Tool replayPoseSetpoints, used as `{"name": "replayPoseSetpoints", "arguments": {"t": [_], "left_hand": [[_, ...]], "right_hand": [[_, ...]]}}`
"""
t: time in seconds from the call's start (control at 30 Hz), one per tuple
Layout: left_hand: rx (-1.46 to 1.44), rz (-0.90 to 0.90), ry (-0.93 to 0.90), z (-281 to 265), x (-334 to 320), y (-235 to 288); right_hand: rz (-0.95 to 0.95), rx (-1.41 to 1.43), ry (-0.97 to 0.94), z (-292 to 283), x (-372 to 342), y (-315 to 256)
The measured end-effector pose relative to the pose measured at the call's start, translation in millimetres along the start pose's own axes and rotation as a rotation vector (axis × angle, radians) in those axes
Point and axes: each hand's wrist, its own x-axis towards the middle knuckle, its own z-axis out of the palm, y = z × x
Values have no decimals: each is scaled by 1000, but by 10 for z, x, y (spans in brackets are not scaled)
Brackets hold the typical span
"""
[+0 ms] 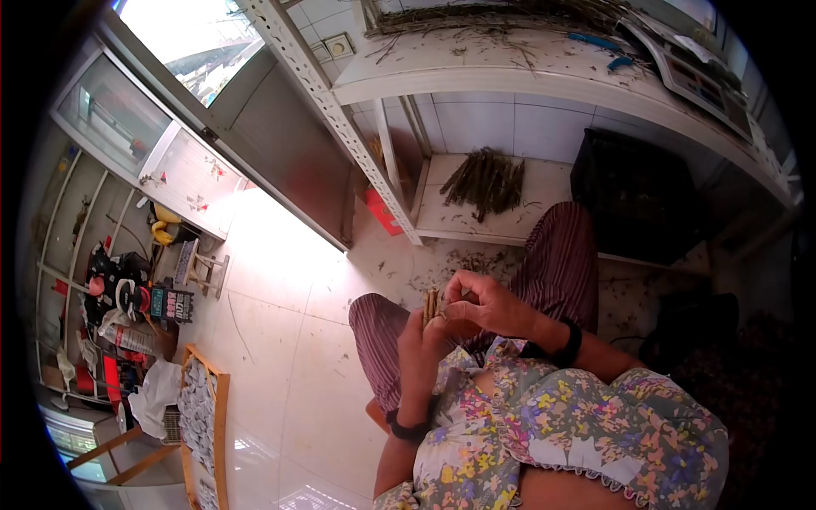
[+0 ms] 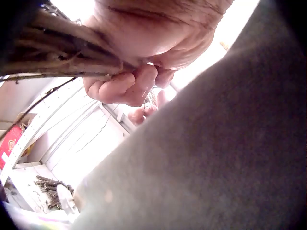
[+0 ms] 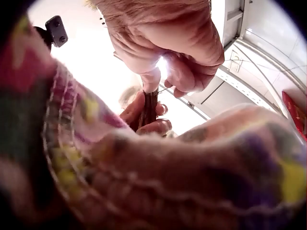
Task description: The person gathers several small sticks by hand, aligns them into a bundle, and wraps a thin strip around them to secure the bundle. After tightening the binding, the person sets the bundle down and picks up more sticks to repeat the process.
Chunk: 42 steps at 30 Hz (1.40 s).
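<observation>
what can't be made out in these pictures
- Head view: the lower part of the stick bundle, hidden by the left hand.
- Left wrist view: where the bundle ends, cut off by the left edge.
- Right wrist view: whether the right hand pinches the thin strand, too small and washed out by glare.
- Head view: what the black crate holds, lost in shadow.

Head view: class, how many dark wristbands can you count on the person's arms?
2. The left wristband is on the wrist of the left hand, which grips short sticks; the right wristband is on the wrist of the right hand. Any under clothing would be hidden.
</observation>
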Motion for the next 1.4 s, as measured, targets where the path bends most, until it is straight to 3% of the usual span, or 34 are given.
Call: {"name": "replayPoseSetpoints", "arguments": {"t": [0.13,0.23,0.33,0.43,0.53,0.63,0.73,0.83,0.93,1.03,1.13,1.23,1.4], "left_hand": [[-32,16,51,-16,-12,-44],[-6,0,176,-79,50,-147],[-58,3,171,-93,31,-152],[-17,6,148,-77,10,-146],[-18,18,114,-39,3,-65],[-62,19,89,-27,-18,20],[-99,4,65,-13,-18,31],[-62,-12,53,-32,-8,-57],[-10,2,72,-16,-7,-64],[50,10,99,-3,0,-39],[115,23,156,-20,20,-126],[177,-7,169,-70,39,-130],[188,-1,102,-89,80,-226]], "right_hand": [[-55,-198,-100,-41,5,78],[27,-295,-431,-130,-1,99],[162,162,-514,-161,-10,3],[235,829,-340,-188,-27,12],[259,691,-246,-187,8,-36],[71,-78,-202,-48,16,107],[-95,-409,-248,-19,-8,90],[5,-171,-180,-19,-25,49],[87,-129,-144,-53,-21,4],[-97,-302,-112,-51,-15,4],[-171,-304,-58,-24,-14,-33],[-326,-89,45,2,30,63],[-247,357,-89,-16,-15,59]]}}
